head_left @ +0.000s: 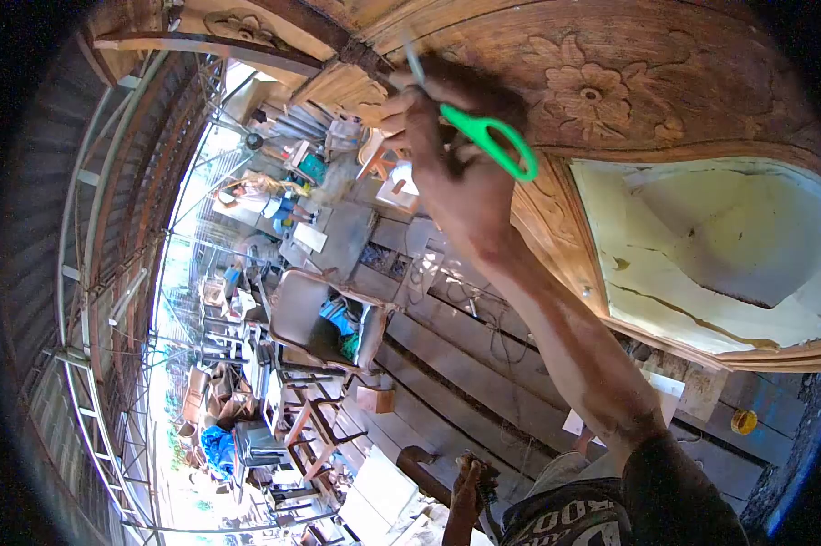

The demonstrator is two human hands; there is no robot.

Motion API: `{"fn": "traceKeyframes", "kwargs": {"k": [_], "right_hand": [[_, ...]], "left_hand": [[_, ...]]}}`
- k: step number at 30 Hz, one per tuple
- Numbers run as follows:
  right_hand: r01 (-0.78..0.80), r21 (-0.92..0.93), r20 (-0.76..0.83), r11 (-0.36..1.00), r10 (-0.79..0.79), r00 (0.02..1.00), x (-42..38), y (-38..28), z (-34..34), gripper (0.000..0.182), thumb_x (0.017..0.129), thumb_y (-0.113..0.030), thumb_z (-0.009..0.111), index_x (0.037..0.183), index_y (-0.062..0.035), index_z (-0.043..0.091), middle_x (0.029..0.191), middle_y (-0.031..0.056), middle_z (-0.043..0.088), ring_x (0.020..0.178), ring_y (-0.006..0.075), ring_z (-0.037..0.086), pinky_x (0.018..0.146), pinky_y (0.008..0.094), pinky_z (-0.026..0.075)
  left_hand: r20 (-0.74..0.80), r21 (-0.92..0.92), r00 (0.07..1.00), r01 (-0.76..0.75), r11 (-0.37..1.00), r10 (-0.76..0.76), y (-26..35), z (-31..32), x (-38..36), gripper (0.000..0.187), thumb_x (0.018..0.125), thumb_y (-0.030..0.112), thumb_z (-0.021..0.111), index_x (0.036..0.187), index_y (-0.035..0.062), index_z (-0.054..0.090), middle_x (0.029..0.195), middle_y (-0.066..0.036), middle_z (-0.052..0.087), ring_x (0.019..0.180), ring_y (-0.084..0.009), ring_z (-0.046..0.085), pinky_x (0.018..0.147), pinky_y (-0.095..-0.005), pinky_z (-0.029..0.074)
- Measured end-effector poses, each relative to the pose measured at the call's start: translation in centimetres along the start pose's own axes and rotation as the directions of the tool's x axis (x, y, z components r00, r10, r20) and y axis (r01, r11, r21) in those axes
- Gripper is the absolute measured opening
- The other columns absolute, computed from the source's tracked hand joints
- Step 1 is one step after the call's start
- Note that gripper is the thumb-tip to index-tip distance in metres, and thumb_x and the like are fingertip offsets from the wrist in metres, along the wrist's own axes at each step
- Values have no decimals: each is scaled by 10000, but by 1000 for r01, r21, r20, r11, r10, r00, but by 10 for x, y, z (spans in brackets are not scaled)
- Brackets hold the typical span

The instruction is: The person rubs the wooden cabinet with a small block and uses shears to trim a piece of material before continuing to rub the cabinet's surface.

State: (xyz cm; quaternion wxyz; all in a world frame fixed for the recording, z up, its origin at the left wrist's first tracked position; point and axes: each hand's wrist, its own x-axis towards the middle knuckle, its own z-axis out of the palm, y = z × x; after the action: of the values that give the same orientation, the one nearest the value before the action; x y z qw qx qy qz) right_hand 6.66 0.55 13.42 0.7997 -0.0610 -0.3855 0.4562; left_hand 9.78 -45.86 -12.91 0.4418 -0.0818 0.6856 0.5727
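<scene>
My right hand [465, 173] is raised at the top middle, closed around scissors with a green handle [506, 150]. Only one loop of the handle shows, and a thin pale blade points past my fingers, slightly blurred. Its tip is close to a carved wooden furniture panel [602, 91] with flower reliefs; whether it touches cannot be made out. Low in the view, my left hand [468, 478] is curled beside my shirt around something dark that I cannot identify.
A stained pale panel [702, 246] sits in the carved frame. Elsewhere are an armchair [315, 318] with blue cloth, stacked wooden furniture [310, 428], a yellow round container [744, 421], a plank floor [456, 364] and a metal roof truss [69, 273]. Another person [256, 202] is far off.
</scene>
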Motion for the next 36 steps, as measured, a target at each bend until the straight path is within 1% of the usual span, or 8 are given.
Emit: {"fn": "traceKeyframes", "kwargs": {"k": [3, 5, 9, 13, 17, 25, 27, 36], "right_hand": [[-85, 165, -6, 983, 87, 996, 7, 8, -3, 220, 813, 53, 665, 1025, -8, 662, 778, 98, 672, 691, 196, 671, 617, 301, 526], [294, -167, -51, 941, -306, 951, 16, 11, -5, 172, 839, 63, 639, 999, 2, 661, 778, 101, 669, 683, 177, 662, 600, 289, 524], [-132, 41, 107, 990, 127, 986, 4, -9, -8, 201, 959, 25, 546, 1144, 26, 625, 905, 99, 703, 778, 136, 688, 681, 244, 561], [191, -128, 6, 973, -192, 981, 15, 7, -10, 222, 817, 105, 633, 1010, -2, 663, 835, 83, 694, 740, 176, 676, 676, 299, 545], [-286, 314, 174, 905, 241, 955, 11, -11, -23, 197, 844, 41, 660, 1039, 16, 663, 864, 87, 704, 780, 172, 693, 701, 295, 565], [81, -32, 64, 996, -79, 995, 9, -10, -11, 136, 922, -47, 621, 1030, 34, 640, 864, 134, 697, 747, 164, 700, 641, 294, 562], [-348, 61, 234, 935, 326, 916, 5, -21, -25, 141, 925, -51, 615, 1046, 21, 632, 855, 126, 700, 752, 167, 695, 642, 301, 554], [55, -80, -3, 995, -56, 998, 16, 6, 7, 222, 829, 11, 678, 1050, -2, 663, 836, 150, 695, 780, 237, 702, 698, 335, 551]], "left_hand": [[0, 33, 1000, -4, 999, 4, 7, 10, -2, 383, 977, 349, 589, 1253, 95, 514, 1055, -73, 636, 909, -191, 644, 726, -328, 543], [-7, 87, 1000, -19, 996, 20, 10, 15, -3, 389, 976, 364, 584, 1244, 91, 517, 1048, -76, 634, 891, -184, 640, 713, -316, 539], [16, 23, 999, -38, 999, 38, 5, 9, -3, 378, 977, 361, 582, 1231, 87, 519, 1044, -82, 634, 881, -178, 636, 697, -314, 539], [-21, 85, 999, 28, 996, -27, 13, 13, -3, 380, 974, 374, 585, 1211, 83, 524, 1040, -76, 634, 882, -175, 630, 704, -322, 536], [24, 79, 1000, 6, 997, -8, 11, 9, 3, 400, 966, 384, 598, 1221, 84, 525, 1037, -66, 623, 902, -177, 625, 705, -321, 540], [13, 93, 1000, 19, 995, -20, 9, 12, 10, 351, 968, 353, 600, 1219, 114, 546, 1036, -49, 639, 850, -188, 645, 682, -347, 555], [10, 80, 1000, 12, 997, -13, 11, 16, 11, 343, 977, 317, 594, 1236, 100, 536, 1055, -51, 622, 944, -186, 630, 749, -366, 564], [16, -16, 996, 86, 996, -85, 3, 5, 12, 332, 968, 289, 613, 1252, 126, 555, 1037, -26, 622, 924, -176, 639, 730, -359, 568]]}}
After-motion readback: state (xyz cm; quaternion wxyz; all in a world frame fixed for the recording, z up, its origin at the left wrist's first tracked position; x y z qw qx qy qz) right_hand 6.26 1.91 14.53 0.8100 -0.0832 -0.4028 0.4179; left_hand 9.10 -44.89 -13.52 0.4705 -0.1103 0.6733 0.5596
